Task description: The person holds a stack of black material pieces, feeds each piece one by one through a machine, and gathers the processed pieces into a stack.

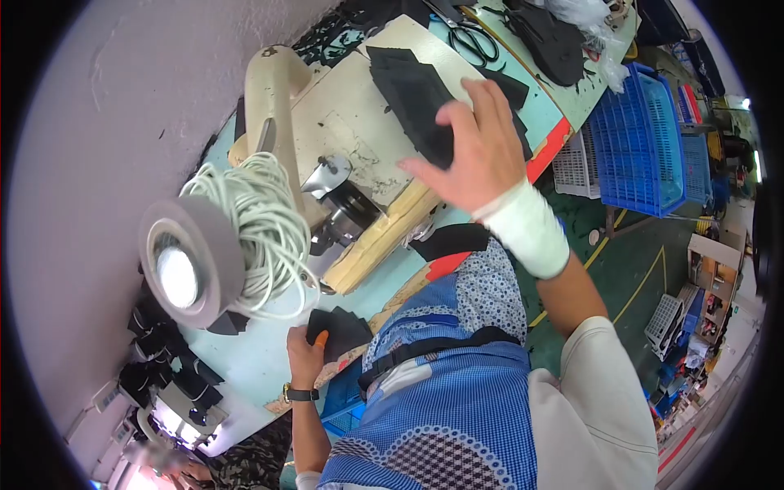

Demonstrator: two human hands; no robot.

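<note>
My left hand has its fingers closed on a small stack of black fabric pieces at the table's near left edge. An orange cover sits on its thumb, and a dark watch is on the wrist. My right hand, with a white wrap round the wrist, is spread open over a pile of long black pieces on the machine's cream top. I cannot tell whether its fingertips touch the pile. Between my hands stands a cream machine with a dark round metal part beside a yellowish wooden strip.
A lamp and a coiled pale cable hang at the machine's left. Black-handled scissors lie at the back. Blue crates stand at the right. Black pieces are heaped at the left, near another person's camouflage clothing.
</note>
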